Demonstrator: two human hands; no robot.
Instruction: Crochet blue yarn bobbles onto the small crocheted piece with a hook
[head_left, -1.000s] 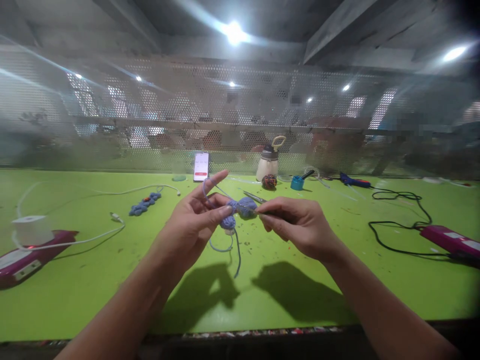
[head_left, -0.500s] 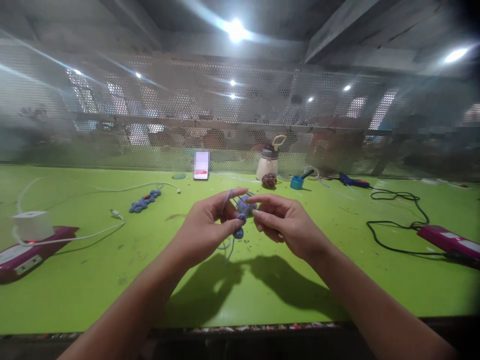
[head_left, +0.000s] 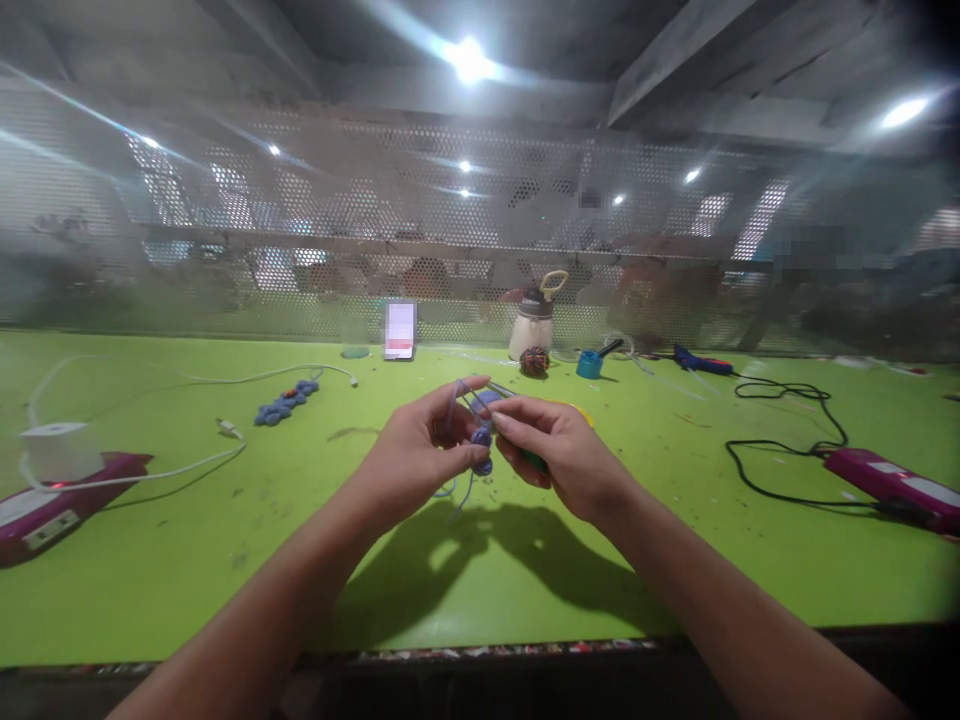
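My left hand [head_left: 412, 440] pinches a small blue-purple crocheted piece [head_left: 482, 452] between thumb and fingers. A strand of matching yarn [head_left: 455, 403] loops over its raised index finger, and loose ends hang below. My right hand [head_left: 566, 445] is closed close beside the piece, thumb and index finger pressed together on what appears to be a thin crochet hook, mostly hidden by the fingers. Something dark green shows under the right palm. Behind the fingers lies a ball of blue-purple yarn [head_left: 487, 398], partly covered. A yellow edge [head_left: 583, 413] peeks out beyond the right hand.
On the green table [head_left: 240, 590], a blue crocheted strip [head_left: 286, 403] lies left. A phone [head_left: 400, 330], a bottle [head_left: 531, 328], a dark multicoloured ball [head_left: 535, 361] and a teal container [head_left: 589, 364] stand at the back. Power strips [head_left: 889, 485] and cables lie at the sides.
My right hand has moved slightly left and turned, closing up to the crocheted piece. The yellow edge behind it and the dark green under its palm now show. My left hand keeps its hold.
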